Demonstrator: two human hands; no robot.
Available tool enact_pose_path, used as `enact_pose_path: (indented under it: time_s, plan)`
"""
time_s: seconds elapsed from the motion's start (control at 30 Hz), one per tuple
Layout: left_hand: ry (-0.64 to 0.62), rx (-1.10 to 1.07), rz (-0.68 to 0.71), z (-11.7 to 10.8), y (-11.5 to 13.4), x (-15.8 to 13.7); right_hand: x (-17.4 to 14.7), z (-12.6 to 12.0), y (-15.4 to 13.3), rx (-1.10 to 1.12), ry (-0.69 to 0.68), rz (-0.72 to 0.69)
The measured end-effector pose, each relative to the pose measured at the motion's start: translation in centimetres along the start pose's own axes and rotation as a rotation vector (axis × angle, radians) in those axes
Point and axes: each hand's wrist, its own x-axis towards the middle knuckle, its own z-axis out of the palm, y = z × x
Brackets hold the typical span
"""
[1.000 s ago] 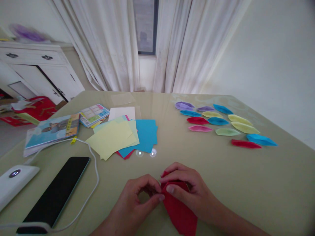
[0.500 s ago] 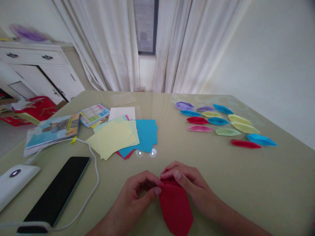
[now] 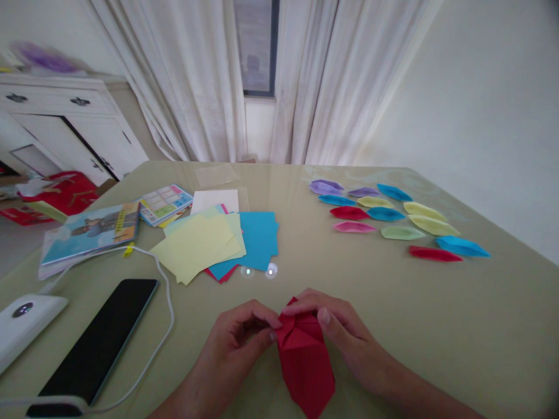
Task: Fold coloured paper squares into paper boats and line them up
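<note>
A partly folded sheet of red origami paper (image 3: 306,366) is held between my two hands, close to the near side of the table. My left hand (image 3: 240,343) pinches its upper left corner between thumb and forefinger. On the upper right, my right hand (image 3: 338,326) grips the paper, its fingers laid across the top and its thumb near the right edge. Creases and a turned-down flap show in the upper part, while the lower part lies smooth and comes to a point. Some of the top edge is hidden under my right fingers.
Several folded paper boats (image 3: 386,214) in many colours lie at the back right. Loose coloured sheets (image 3: 201,241) are fanned out left of centre. Farther left are booklets (image 3: 89,230), a black phone (image 3: 94,343), a white device (image 3: 26,326) and its white cable (image 3: 171,302).
The red paper's upper part has opened up, so its creases and a raised tip now show. Both hands stay on it, with the right fingers shifted slightly.
</note>
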Motion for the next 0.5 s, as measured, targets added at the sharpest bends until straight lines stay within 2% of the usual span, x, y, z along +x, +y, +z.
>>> enact_pose_path:
  time_s: [0.3, 0.5]
  plan:
    - [0.014, -0.021, 0.009, 0.06, -0.36, 0.02, 0.0, -0.03, -0.23, -0.002, -0.031, -0.072]
    - [0.05, -0.005, -0.057, 0.23, -0.21, -0.04, -0.03, 0.01, -0.46, -0.004, -0.03, -0.081]
